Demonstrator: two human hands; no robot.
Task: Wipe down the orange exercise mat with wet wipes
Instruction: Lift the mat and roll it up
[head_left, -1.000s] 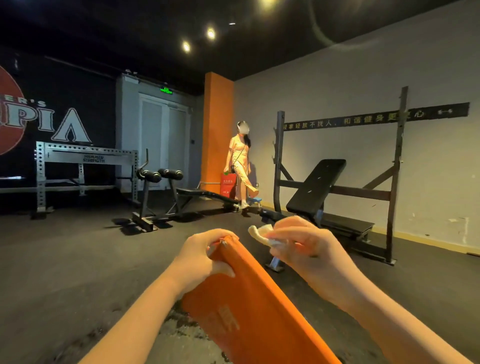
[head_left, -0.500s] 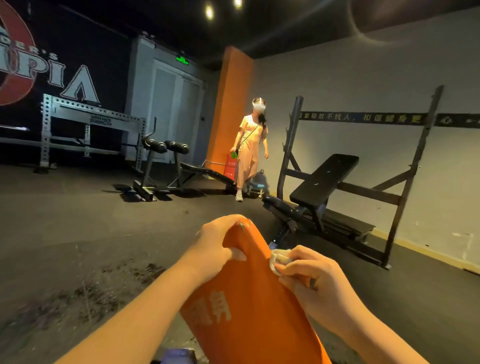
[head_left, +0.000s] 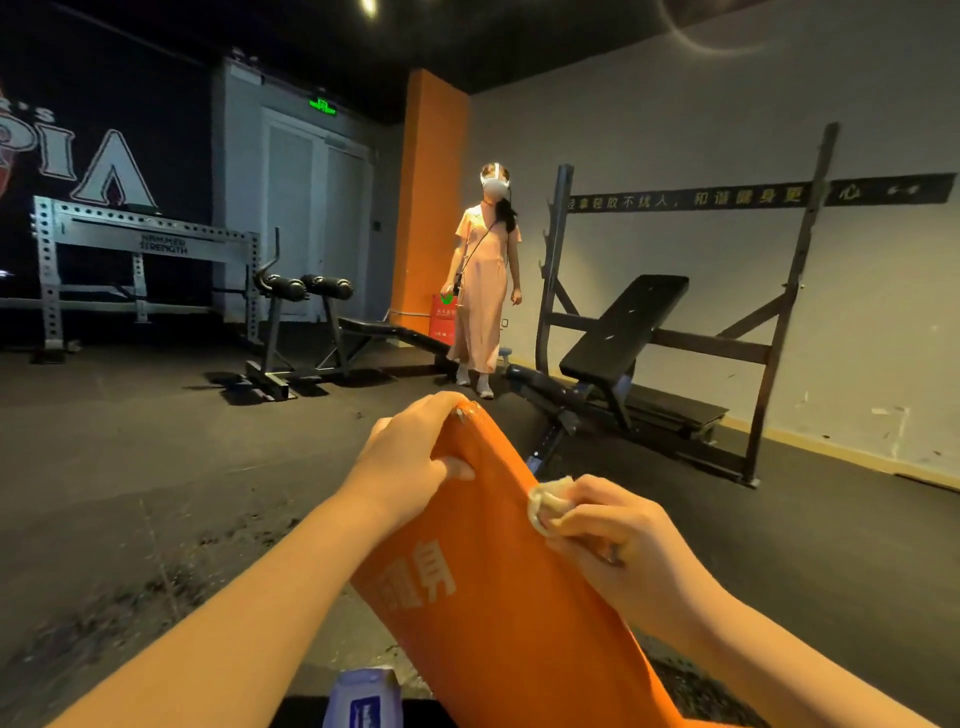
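The orange exercise mat (head_left: 493, 597) is held tilted above the floor (head_left: 156, 493), its top corner gripped by the left hand (head_left: 410, 462). A crumpled wet wipe (head_left: 548, 501) is pinched in the right hand (head_left: 613, 540) and pressed against the mat's right edge. A wipes pack (head_left: 363, 699) is seen beside the mat's lower part.

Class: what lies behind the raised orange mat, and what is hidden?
A black incline bench stands behind the orange mat; the mat covers the near end of its base.
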